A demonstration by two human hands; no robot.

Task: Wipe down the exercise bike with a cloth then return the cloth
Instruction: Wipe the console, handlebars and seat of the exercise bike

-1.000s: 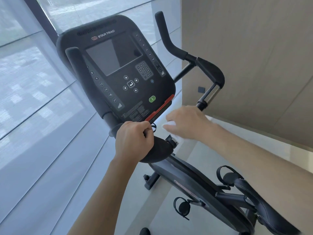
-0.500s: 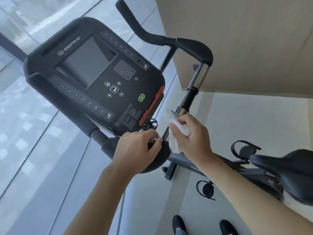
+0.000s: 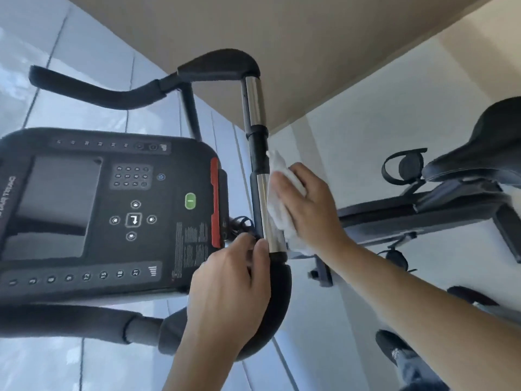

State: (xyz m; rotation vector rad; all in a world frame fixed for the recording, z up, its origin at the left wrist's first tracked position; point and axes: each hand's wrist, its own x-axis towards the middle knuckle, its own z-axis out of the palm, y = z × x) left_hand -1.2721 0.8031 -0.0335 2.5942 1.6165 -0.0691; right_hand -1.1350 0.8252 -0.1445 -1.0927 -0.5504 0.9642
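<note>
Right hand [image 3: 307,206]: centre right of frame, palm pressing a white cloth [image 3: 277,198] flat against the chrome handlebar post [image 3: 266,213].
Left hand [image 3: 228,292]: lower centre, wrapped around the black padded grip [image 3: 277,300].
Around: console [image 3: 112,210] at left; saddle [image 3: 485,148] at right edge; shoe [image 3: 394,348] at lower right.

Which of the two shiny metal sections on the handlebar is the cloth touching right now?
The lower chrome section, between the black sleeve and the left hand. The white cloth presses against it; the upper chrome section is untouched.
</note>
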